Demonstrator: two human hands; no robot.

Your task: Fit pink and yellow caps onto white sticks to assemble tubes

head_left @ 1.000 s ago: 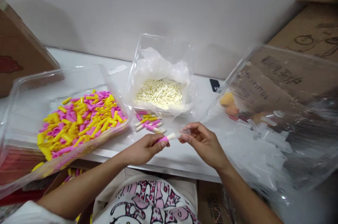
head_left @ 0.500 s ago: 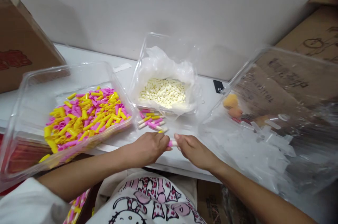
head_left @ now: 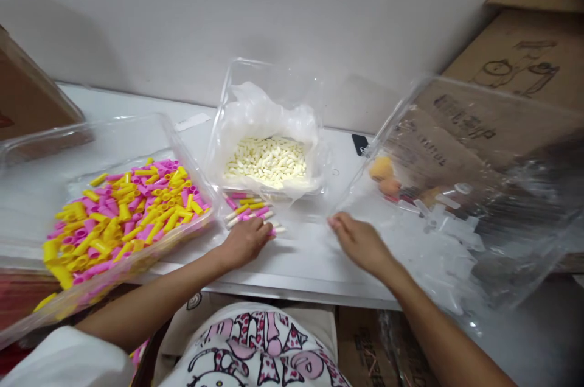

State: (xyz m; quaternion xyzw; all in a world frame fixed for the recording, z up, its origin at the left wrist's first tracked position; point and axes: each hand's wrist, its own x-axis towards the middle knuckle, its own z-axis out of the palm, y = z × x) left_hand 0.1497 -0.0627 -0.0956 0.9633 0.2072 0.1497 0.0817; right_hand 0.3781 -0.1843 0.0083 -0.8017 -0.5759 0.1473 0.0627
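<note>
My left hand point(head_left: 249, 242) is closed at the near edge of a small pile of pink and yellow tubes with pale tips point(head_left: 246, 205). A pink tube with a white end point(head_left: 276, 230) sticks out to the right from under its fingers. My right hand point(head_left: 360, 246) hovers over the white table, farther right, with thumb and fingers pinched together; whether anything small is between them is hidden. Behind the pile, a clear bin point(head_left: 323, 149) lined with a white plastic bag holds many small cream pieces point(head_left: 269, 160).
On the left stands a clear bin point(head_left: 182, 131) of loose pink and yellow tubes point(head_left: 132, 210). A large clear bin point(head_left: 387, 125) with translucent plastic parts point(head_left: 451, 223) and orange pieces point(head_left: 383, 169) is at right. A phone point(head_left: 359, 144) lies near the wall; cardboard boxes point(head_left: 515, 64) flank the table.
My hands have come apart. The left moved leftward to the pile with the pink tube, while the right drew away to the right. The view has shifted slightly right.
</note>
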